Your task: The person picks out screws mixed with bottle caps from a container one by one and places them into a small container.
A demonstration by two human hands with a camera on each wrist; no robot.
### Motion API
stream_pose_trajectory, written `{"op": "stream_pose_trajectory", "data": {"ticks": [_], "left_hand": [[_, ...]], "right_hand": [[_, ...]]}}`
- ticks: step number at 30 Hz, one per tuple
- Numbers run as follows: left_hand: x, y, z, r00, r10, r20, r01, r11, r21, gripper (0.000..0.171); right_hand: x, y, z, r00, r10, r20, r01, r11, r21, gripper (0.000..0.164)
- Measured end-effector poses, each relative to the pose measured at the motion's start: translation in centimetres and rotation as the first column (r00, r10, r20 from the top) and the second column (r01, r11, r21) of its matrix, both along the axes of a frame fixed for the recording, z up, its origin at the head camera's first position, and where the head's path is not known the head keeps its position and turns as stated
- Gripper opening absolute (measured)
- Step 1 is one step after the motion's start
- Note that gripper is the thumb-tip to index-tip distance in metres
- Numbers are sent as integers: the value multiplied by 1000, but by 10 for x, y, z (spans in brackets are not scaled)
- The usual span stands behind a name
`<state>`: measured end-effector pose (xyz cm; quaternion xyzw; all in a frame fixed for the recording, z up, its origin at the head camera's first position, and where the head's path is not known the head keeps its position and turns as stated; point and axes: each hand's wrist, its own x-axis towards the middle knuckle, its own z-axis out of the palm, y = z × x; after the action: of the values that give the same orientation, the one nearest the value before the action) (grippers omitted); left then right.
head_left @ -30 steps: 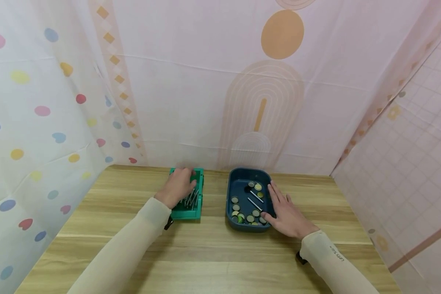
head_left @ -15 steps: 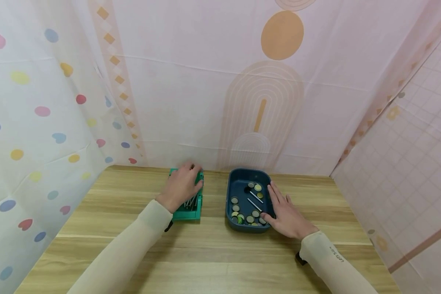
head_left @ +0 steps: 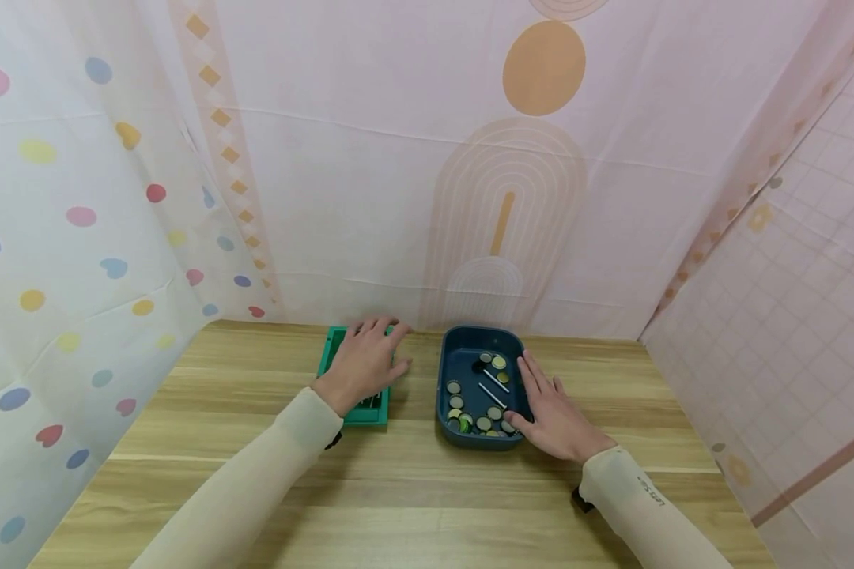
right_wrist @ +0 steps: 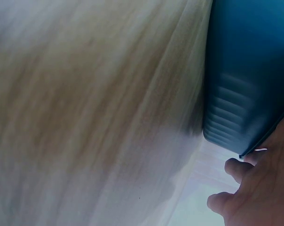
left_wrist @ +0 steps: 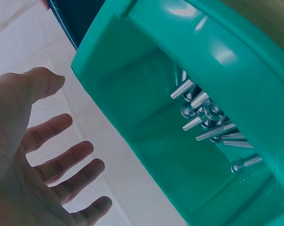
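Note:
My left hand [head_left: 363, 365] hovers over the green bin [head_left: 375, 419], fingers spread and holding nothing. In the left wrist view, the same hand [left_wrist: 48, 150] is beside the bin's rim, palm and fingertips visible. Shiny metal bolts [left_wrist: 212, 129] with round heads lie in a heap inside the bin. To the right is a dark blue tray [head_left: 462, 336]. My right hand [head_left: 558, 415] rests along its right rim, fingers extended, thumb at the near corner. Inside the tray are several round bottle-cap-like discs [head_left: 494, 412] and two silver rods [head_left: 493, 395].
Both containers stand on a wood-grain table [head_left: 413, 498], a narrow strip of tabletop between them. A patterned cloth [head_left: 356, 197] hangs directly behind the table, and more cloth encloses the left and right sides.
My left hand has risen out of the green bin and shifted right, its fingers opening out. My right hand has stayed on the blue tray's rim.

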<state>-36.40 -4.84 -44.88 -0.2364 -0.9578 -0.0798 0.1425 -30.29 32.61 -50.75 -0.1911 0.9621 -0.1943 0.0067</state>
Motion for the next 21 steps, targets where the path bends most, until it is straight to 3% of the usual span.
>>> {"op": "stream_pose_trajectory", "data": {"ticks": [21], "left_hand": [[9,40,1,990,-138,5,138,988,-70,56]], "right_hand": [[-1,1,-2,1000,-3,2,3,1000,-1,102]]}}
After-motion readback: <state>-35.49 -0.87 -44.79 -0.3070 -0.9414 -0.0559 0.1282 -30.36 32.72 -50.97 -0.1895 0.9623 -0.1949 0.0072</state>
